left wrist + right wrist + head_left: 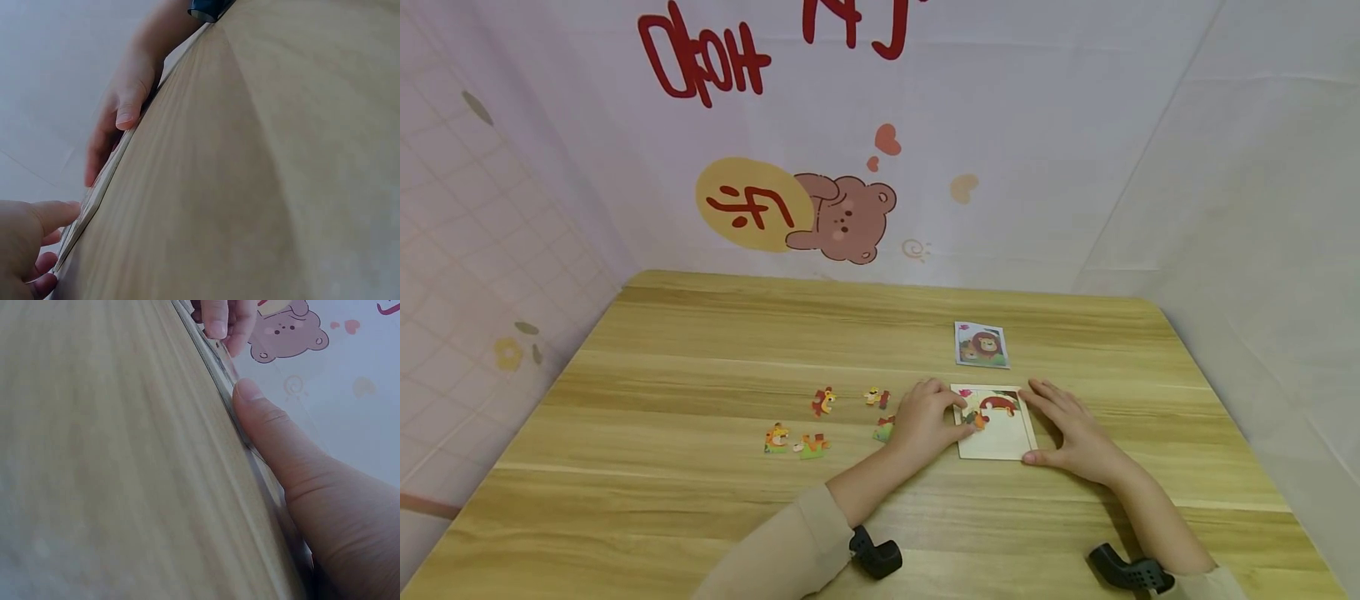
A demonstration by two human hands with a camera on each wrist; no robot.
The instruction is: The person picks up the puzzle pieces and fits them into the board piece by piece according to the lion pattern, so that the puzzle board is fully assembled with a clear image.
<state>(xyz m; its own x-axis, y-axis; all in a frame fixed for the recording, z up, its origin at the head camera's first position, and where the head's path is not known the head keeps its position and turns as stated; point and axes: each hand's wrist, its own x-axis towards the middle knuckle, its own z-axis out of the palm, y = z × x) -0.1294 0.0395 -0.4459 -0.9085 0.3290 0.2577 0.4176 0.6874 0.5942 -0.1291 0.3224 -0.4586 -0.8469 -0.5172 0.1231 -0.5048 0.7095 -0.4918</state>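
Observation:
A square puzzle board with a pale rim lies on the table, with several pieces in its upper and left part. My left hand is at the board's left side, thumb and index finger on either side of an orange-and-red puzzle piece. Along the right rim rests my right hand, its fingers near the upper corner and its thumb touching the lower corner. Both wrist views see the board edge-on; there the left hand's thumb and the right hand's thumb touch it.
Loose puzzle pieces lie left of the board: a lion-face piece, a yellow one, a giraffe-like one, an orange-and-green one, and a green one partly behind the left hand. Behind the board lies a lion picture card.

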